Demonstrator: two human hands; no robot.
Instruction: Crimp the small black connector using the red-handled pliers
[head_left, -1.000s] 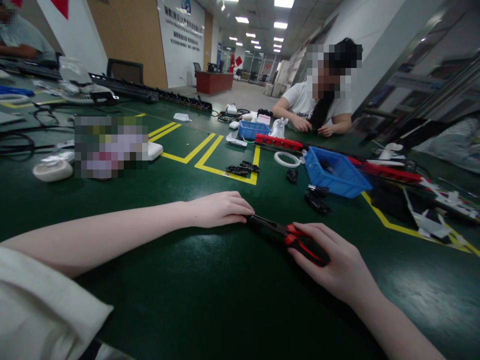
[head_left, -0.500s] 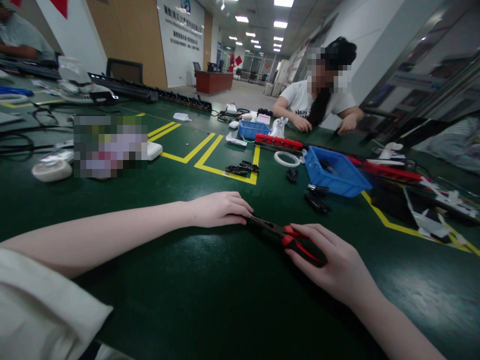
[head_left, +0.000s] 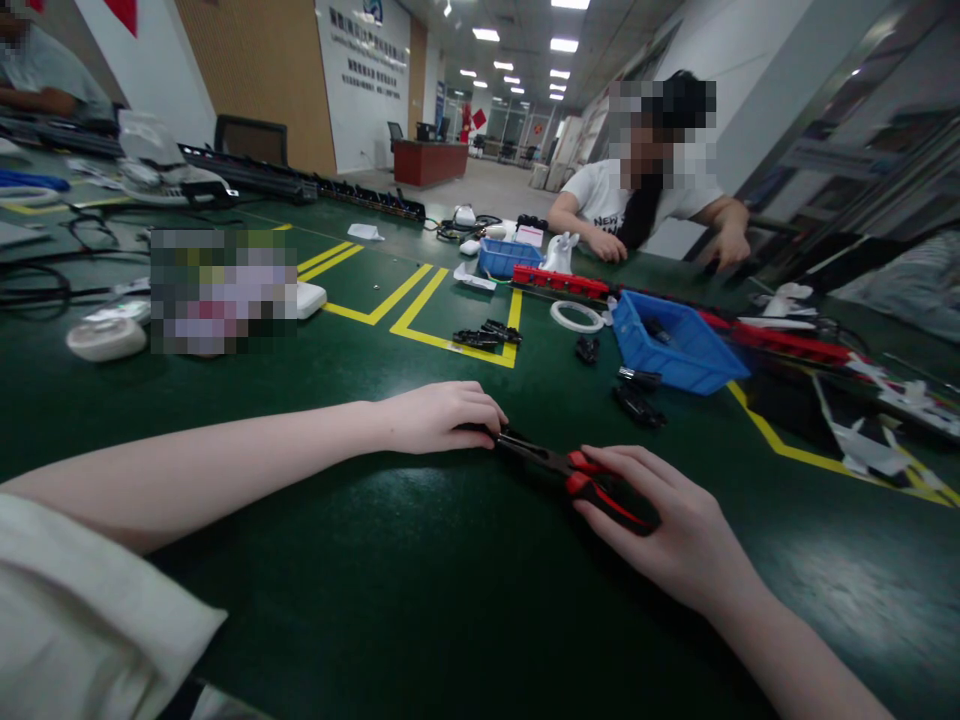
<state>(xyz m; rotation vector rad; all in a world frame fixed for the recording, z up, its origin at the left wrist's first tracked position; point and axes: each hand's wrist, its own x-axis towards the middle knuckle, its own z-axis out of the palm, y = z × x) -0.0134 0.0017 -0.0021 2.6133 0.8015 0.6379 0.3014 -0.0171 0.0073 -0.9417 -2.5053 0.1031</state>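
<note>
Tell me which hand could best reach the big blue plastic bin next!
Probably the right hand: it's nearer the bin, though holding red-and-black pliers. The left hand is farther, at the pliers' tips.

Co-worker's 2 hands (head_left: pixel 732 246) — farther apart

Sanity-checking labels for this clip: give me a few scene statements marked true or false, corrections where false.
1. The right hand grips red-and-black long-nose pliers. True.
2. A white ring lies left of the larger blue bin in the picture. True.
3. The left hand is inside that bin. False: it is at the pliers' tips; any small part there is hard to make out.
4. The table is white. False: it is green.
5. The person across the table wears a white T-shirt. True.
</note>
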